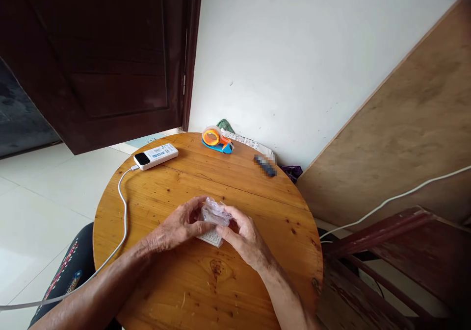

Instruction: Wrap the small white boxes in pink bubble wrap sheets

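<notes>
Near the middle of the round wooden table (pixel 147 197), a small whitish box (pixel 212 238) with printing on it lies between my hands. Clear crinkled plastic wrap (pixel 216 212) stands up over its far part. My left hand (pixel 182 223) grips the box and wrap from the left, its thumb across the near side and its fingers behind. From the right, my right hand (pixel 243 232) pinches the wrap between thumb and fingers. The fingertips of both hands are partly hidden by the plastic.
A white device (pixel 156 156) with a white cable (pixel 125 212) lies at the table's left. Toward the far edge are an orange and blue tape dispenser (pixel 217 139) and a dark blurred object (pixel 265 165). A dark red wooden chair (pixel 386 241) stands right.
</notes>
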A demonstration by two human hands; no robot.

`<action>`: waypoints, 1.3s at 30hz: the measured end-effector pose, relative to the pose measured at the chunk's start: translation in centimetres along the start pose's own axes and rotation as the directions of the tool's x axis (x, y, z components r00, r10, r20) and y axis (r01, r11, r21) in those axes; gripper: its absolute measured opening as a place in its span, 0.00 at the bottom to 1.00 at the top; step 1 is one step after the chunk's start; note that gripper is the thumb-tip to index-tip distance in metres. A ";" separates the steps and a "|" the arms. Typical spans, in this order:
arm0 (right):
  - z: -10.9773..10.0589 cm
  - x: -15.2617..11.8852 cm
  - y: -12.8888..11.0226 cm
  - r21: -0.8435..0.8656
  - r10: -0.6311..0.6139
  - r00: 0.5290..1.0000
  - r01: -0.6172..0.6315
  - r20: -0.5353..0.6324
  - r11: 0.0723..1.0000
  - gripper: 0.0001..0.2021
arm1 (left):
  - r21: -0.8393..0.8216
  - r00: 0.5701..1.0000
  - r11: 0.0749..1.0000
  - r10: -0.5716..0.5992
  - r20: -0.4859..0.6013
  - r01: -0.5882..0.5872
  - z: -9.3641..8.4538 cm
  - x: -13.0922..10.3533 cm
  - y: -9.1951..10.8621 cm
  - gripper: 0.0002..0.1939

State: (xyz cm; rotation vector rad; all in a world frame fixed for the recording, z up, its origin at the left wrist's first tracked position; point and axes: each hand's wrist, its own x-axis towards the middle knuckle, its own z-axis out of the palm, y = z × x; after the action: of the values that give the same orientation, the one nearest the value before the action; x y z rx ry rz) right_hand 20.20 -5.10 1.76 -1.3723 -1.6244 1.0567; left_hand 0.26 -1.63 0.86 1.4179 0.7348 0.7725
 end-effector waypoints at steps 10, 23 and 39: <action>-0.1 2.6 -0.8 0.072 0.016 0.998 -0.012 -0.064 0.997 0.14 | -0.226 0.999 0.974 0.020 0.027 -0.014 0.3 0.4 -1.5 0.41; 1.8 3.7 0.3 0.002 -0.126 0.956 0.132 -0.265 0.991 0.10 | 0.276 0.988 0.961 0.026 -0.155 0.019 0.3 0.7 -2.2 0.36; 0.8 3.6 0.0 0.039 -0.050 0.982 0.058 -0.182 0.998 0.18 | 0.365 0.974 0.930 0.041 -0.223 0.044 0.6 0.8 -1.5 0.35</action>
State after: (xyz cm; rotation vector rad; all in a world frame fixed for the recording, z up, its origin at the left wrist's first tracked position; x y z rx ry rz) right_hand 18.96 -1.69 1.59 -1.3471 -1.4882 0.9037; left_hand 1.24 -1.37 -0.61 1.6810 1.1030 0.8338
